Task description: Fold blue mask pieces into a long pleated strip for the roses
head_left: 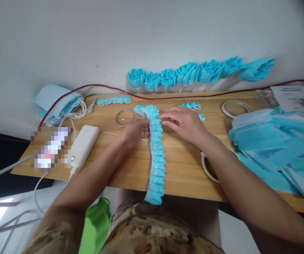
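Note:
A long strip of pleated light-blue sheet material (pixel 157 151) runs down the middle of the desk, its lower end hanging over the front edge. My left hand (pixel 137 131) grips the strip's left edge near its top, fingers closed. On the opposite edge, the fingertips of my right hand (pixel 186 121) pinch the strip at about the same height. Beyond my hands, the upper end bends off to the left. A thin wooden stick (pixel 111 134) lies by my left hand, partly covered. Just behind that hand rests a roll of clear tape (pixel 124 117).
Blue folded flowers (pixel 168 78) on sticks lean along the wall. Loose blue sheets (pixel 270 141) pile up at right, near tape rolls (pixel 236 109). A white power bank (pixel 85 145), a blurred phone (pixel 51 148) and cables occupy the left. Shorter pleated pieces (pixel 114 101) lie behind.

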`<action>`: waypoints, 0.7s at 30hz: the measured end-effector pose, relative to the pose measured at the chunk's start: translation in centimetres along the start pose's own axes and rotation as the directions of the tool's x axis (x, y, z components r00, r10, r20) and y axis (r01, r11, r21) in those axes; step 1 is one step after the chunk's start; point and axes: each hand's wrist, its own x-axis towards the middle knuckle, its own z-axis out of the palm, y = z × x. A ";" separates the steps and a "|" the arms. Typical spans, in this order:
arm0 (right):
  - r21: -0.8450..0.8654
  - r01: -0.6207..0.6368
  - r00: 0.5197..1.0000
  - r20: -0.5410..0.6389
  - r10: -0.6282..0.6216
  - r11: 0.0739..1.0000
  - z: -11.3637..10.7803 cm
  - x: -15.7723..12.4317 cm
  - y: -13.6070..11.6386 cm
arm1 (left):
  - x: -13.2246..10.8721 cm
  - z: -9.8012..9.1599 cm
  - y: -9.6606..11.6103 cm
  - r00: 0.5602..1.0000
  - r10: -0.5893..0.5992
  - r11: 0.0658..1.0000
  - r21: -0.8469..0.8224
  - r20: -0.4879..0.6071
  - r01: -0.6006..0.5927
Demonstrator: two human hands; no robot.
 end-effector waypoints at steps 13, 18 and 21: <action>-0.259 0.053 0.999 0.018 -0.050 0.965 -0.1 -0.2 -1.0 | -0.2 -0.1 -0.3 0.993 0.013 0.998 0.067 0.119 -0.021; -0.273 -0.016 0.999 0.034 0.026 0.962 -0.1 -0.1 -1.6 | -0.2 -0.1 -0.4 0.994 0.006 0.997 0.079 0.110 -0.015; -0.254 -0.023 0.998 0.046 0.036 0.967 -0.2 -0.1 -1.7 | -0.2 0.1 -0.2 0.997 0.002 0.998 0.067 0.082 -0.007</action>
